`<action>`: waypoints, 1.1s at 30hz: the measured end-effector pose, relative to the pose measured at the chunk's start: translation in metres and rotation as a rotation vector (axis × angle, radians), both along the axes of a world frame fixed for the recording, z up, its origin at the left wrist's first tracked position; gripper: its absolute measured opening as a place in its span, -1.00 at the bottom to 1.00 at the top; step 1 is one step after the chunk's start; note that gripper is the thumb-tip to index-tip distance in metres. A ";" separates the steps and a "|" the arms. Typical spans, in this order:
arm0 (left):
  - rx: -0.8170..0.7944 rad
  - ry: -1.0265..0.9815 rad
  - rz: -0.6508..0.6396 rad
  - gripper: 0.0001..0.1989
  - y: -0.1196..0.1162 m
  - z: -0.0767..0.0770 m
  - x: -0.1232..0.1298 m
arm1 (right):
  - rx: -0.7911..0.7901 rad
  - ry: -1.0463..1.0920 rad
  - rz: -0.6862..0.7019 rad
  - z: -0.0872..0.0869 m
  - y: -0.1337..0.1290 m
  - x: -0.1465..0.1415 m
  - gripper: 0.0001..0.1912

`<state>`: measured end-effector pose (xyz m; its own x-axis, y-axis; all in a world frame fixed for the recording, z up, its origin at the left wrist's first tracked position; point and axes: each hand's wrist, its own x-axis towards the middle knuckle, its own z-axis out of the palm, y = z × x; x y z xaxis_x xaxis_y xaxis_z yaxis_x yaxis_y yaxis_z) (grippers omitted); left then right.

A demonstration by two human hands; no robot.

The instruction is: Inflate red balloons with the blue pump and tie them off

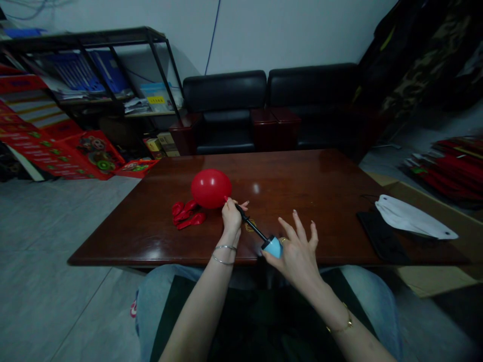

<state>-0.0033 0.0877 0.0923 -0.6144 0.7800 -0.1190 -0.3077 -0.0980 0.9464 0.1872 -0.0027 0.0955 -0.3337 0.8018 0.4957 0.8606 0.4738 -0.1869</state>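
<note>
A red balloon (210,187), blown up and round, rests over the table with its neck toward me. My left hand (231,217) is closed around that neck and the black front end of a balloon pump (256,231). From there the pump slants down to a light blue end (273,247). My right hand (300,255) pinches the blue end between thumb and index finger, its other fingers spread. Several uninflated red balloons (186,215) lie left of my left hand. Beneath the pump is a small yellow loop (249,225), perhaps rubber bands.
The brown wooden table (287,171) spans in front of my knees. At its right lie a white elongated item (413,217) and a flat black object (381,239), beside cardboard (418,193). Black armchairs (226,93), a shelf (151,113) and red boxes (98,153) stand beyond.
</note>
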 end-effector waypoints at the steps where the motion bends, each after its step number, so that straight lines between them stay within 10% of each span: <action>1: 0.006 0.000 -0.017 -0.66 -0.003 -0.002 0.006 | -0.001 0.006 -0.001 0.002 0.004 -0.006 -0.66; 9: 0.000 0.061 -0.099 -0.59 -0.016 -0.015 0.028 | -0.041 0.080 0.016 0.006 0.025 -0.041 -0.66; 22: 0.014 0.040 0.023 -0.65 0.008 0.005 -0.017 | -0.037 0.037 0.012 -0.006 -0.015 0.016 -0.64; 33: 0.005 0.030 -0.117 -0.64 -0.019 -0.013 0.030 | -0.097 0.081 0.015 0.012 0.025 -0.043 -0.67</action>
<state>0.0267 0.0682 0.0789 -0.5220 0.8473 -0.0978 -0.2892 -0.0680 0.9548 0.1445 0.0222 0.1079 -0.3080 0.8425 0.4418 0.8337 0.4628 -0.3013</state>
